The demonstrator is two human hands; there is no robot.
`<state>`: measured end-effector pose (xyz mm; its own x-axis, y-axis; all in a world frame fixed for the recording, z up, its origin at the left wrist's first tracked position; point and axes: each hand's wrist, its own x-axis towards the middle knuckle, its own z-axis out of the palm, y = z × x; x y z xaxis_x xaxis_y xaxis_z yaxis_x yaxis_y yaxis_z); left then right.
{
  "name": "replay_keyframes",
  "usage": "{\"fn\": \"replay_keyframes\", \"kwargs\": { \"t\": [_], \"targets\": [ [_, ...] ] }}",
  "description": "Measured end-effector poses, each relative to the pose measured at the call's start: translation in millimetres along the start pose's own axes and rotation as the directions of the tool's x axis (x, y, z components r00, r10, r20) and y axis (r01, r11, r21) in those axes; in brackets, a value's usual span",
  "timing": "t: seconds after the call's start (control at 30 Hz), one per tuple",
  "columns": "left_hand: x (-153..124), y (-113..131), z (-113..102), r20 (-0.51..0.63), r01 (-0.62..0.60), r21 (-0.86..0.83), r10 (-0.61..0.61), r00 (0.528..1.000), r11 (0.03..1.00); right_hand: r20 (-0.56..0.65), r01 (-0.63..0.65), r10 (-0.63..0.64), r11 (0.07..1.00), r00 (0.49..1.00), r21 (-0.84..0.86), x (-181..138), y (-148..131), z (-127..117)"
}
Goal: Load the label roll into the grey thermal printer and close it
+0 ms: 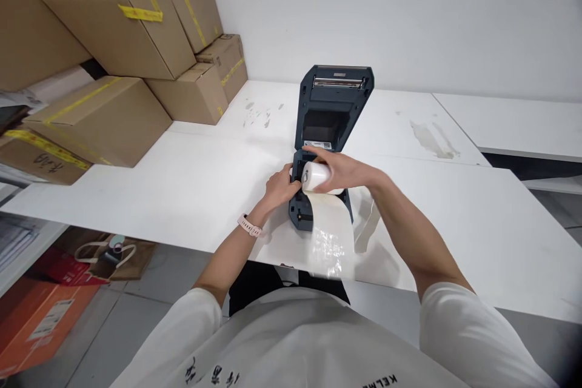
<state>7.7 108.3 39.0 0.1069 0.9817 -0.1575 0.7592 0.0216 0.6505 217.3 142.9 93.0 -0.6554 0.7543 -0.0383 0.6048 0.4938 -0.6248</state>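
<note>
A dark label printer (334,108) stands on the white table with its lid tipped up and back. My right hand (341,168) is wrapped round a white label roll (314,177) inside the printer's lower half. From the roll a loose strip of label paper (331,230) hangs over the printer's front and past the table edge. My left hand (280,188) grips the printer's left side wall, its thumb over the rim near the end of the roll. Its other fingers are partly hidden behind that wall.
Several cardboard boxes (122,30) with yellow tape are stacked on the table (218,176) at the left, against the wall. An orange box (40,321) and a paper bag (136,260) are on the floor below. The table's front edge runs close to my body.
</note>
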Motion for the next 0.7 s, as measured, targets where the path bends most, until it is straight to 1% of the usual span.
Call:
{"fn": "replay_keyframes", "kwargs": {
  "t": [0.07, 0.13, 0.17, 0.23, 0.3, 0.4, 0.47, 0.5, 0.57, 0.63, 0.7],
  "targets": [
    [-1, 0, 0, -0.001, -0.005, -0.017, 0.005, 1.0, 1.0, -0.085, 0.051, -0.038, 0.986, 0.996, 0.159, -21, -1, -23],
    [-1, 1, -1, -0.002, 0.005, -0.026, -0.005, 1.0, 1.0, -0.227, 0.049, 0.003, 0.973, 0.974, 0.224, -42, 4, -47],
    [-1, 1, -1, 0.001, 0.016, -0.028, -0.016, 1.0, 0.999, -0.311, 0.037, 0.037, 0.973, 0.95, 0.23, -51, 10, -59],
    [-2, 2, -1, 0.007, 0.032, -0.036, -0.032, 0.999, 0.999, -0.461, -0.006, 0.11, 0.975, 0.88, 0.221, -64, 29, -76],
    [-2, 2, -1, 0.013, 0.031, -0.06, -0.03, 0.999, 0.998, -0.553, -0.066, 0.191, 0.969, 0.811, 0.238, -68, 57, -85],
    [-2, 0, 1, -0.002, 0.023, -0.104, -0.023, 1.0, 0.994, -0.61, -0.134, 0.339, 0.924, 0.716, 0.357, -60, 107, -81],
    [-1, -1, 2, -0.01, 0.022, -0.121, -0.023, 1.0, 0.992, -0.61, -0.162, 0.44, 0.875, 0.659, 0.457, -50, 136, -70],
    [-1, -2, 2, -0.011, 0.022, -0.126, -0.023, 1.0, 0.992, -0.598, -0.177, 0.484, 0.849, 0.639, 0.498, -45, 148, -63],
    [-1, -3, 3, -0.006, 0.023, -0.135, -0.024, 1.0, 0.991, -0.558, -0.219, 0.547, 0.808, 0.624, 0.547, -38, 166, -50],
    [0, -4, 3, -0.004, 0.025, -0.139, -0.026, 1.0, 0.99, -0.521, -0.259, 0.58, 0.785, 0.627, 0.562, -36, 178, -39],
    [0, -4, 4, -0.006, 0.025, -0.143, -0.026, 1.0, 0.989, -0.489, -0.284, 0.593, 0.774, 0.64, 0.567, -38, 186, -34]
  ]
}}
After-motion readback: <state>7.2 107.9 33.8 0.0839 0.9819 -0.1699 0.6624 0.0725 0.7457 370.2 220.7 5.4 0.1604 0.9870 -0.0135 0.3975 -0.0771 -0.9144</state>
